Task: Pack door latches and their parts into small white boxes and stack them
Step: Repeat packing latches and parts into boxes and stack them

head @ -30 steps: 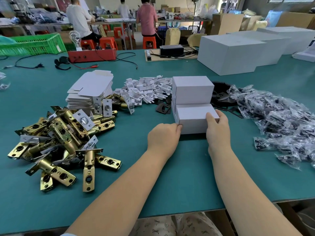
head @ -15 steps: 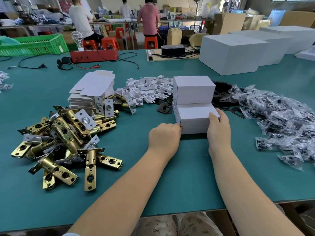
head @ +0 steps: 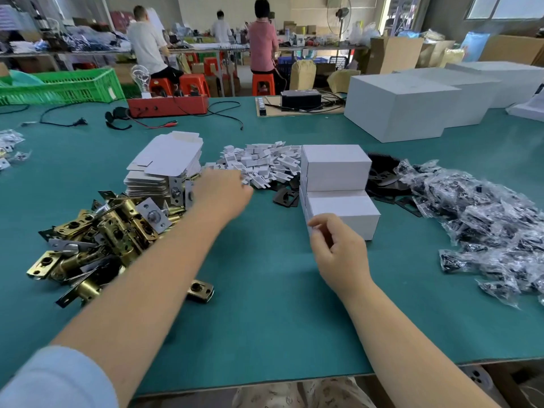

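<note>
- Small white boxes [head: 338, 189] stacked in steps at table centre, front one lowest.
- Right hand [head: 338, 251] at 6 o'clock of stack, fingers loosely curled, holding nothing, just before front box.
- Left hand [head: 220, 192] out at 9 o'clock, by flat cartons [head: 167, 163]; finger state blurred, cannot tell.
- Brass latches [head: 97, 231] heaped at 8 o'clock; bagged parts [head: 485, 225] at 3 o'clock.
- White clips [head: 262, 163] at 11 o'clock.

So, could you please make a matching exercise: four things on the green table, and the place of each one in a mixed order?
Things:
1. brass door latches
2. flat box blanks
3. clear plastic bags
4. red box

Places:
a. far side, behind the cables
b. right of the stacked white boxes
c. near left, under the left forearm
d. stacked beyond the latches

Pairs: 1-c, 2-d, 3-b, 4-a
</note>
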The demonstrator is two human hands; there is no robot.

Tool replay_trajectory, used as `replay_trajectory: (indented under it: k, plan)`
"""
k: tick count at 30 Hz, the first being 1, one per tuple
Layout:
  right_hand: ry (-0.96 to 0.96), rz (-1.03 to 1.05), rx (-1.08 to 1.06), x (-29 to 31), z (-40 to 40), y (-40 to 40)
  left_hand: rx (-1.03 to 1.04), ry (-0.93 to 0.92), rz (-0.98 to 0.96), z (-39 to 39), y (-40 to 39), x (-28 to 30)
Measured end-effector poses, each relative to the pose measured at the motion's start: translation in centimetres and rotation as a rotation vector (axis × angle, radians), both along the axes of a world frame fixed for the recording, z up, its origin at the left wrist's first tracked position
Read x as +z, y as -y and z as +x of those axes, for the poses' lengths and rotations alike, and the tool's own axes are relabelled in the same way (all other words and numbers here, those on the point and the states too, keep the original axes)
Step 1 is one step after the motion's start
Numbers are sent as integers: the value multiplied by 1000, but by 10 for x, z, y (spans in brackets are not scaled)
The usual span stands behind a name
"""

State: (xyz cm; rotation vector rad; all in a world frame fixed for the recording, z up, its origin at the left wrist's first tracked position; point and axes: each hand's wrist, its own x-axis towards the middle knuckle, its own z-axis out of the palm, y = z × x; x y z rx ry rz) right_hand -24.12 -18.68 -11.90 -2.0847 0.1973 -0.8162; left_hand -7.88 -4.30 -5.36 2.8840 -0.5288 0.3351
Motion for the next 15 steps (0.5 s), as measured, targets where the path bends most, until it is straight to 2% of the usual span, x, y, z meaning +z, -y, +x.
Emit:
replay_trajectory:
  k: [2,3,6,10,15]
  plan:
    - [-50,-15,27,0,-1,0,131,-12,201,24,-15,14]
    - [-64,-22,31,0,-1,0,185,-27,243,35,-22,18]
    - [-95,-14,41,2,0,-2,288,-132,253,57,-40,23]
    - [-132,-20,50,2,-1,0,326,-303,291,65,-45,21]
    - [-145,-27,67,2,0,-1,351,-267,284,60,-36,11]
